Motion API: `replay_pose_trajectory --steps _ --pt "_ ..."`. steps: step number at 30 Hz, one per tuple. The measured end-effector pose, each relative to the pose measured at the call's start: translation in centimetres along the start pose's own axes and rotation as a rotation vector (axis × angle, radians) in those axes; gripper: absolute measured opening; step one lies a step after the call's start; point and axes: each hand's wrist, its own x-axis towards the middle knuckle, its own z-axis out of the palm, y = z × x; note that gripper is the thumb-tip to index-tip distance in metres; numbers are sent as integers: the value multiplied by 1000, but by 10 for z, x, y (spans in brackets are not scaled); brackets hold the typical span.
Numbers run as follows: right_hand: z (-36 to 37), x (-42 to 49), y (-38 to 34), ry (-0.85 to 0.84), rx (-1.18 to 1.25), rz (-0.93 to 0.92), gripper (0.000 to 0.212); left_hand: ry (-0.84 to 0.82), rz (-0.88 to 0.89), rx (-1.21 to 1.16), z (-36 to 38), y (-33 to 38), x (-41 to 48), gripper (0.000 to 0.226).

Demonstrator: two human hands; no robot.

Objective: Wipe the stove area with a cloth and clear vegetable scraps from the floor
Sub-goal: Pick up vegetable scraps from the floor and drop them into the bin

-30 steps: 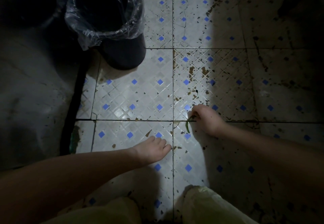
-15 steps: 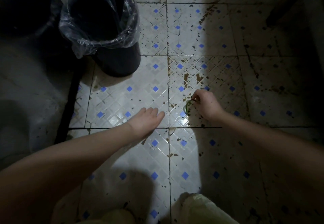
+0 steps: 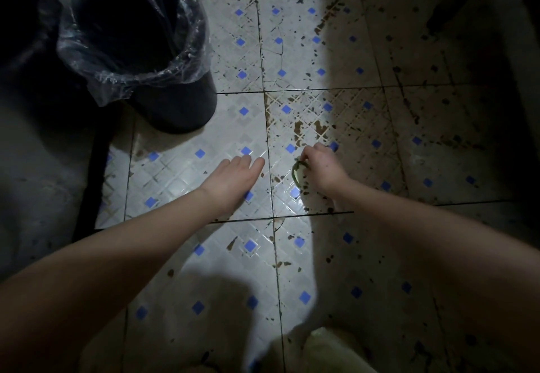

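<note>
A thin curved green vegetable scrap (image 3: 296, 174) hangs from my right hand (image 3: 321, 169), whose fingers pinch its upper end just above the white tiled floor (image 3: 187, 174). To its left, my left hand (image 3: 233, 181) reaches forward with straight fingers, palm down, low over the tiles and holding nothing. Brown stains and small dark bits (image 3: 306, 130) are scattered on the tiles beyond my right hand. No cloth or stove is in view.
A black bin (image 3: 163, 92) lined with a clear plastic bag (image 3: 96, 80) stands at the upper left on the floor. A dark wall or cabinet side (image 3: 35, 168) runs along the left. The right side lies in deep shadow. My pale trouser knee (image 3: 330, 352) shows at the bottom.
Both hands have moved forward across the tiles toward the bin; my right hand keeps the green scrap pinched, and my left hand has advanced alongside it with fingers straight.
</note>
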Motion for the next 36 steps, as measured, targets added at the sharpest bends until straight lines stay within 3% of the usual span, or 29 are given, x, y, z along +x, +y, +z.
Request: replay_pose_trajectory --steps 19,23,36 --pt "17 -24 4 -13 -35 -28 37 -23 24 -64 1 2 19 57" --pt "17 -40 10 -30 -15 -77 37 -52 29 -32 -13 3 21 47" --pt "-3 -70 31 65 50 7 32 -27 45 -17 -67 0 26 59"
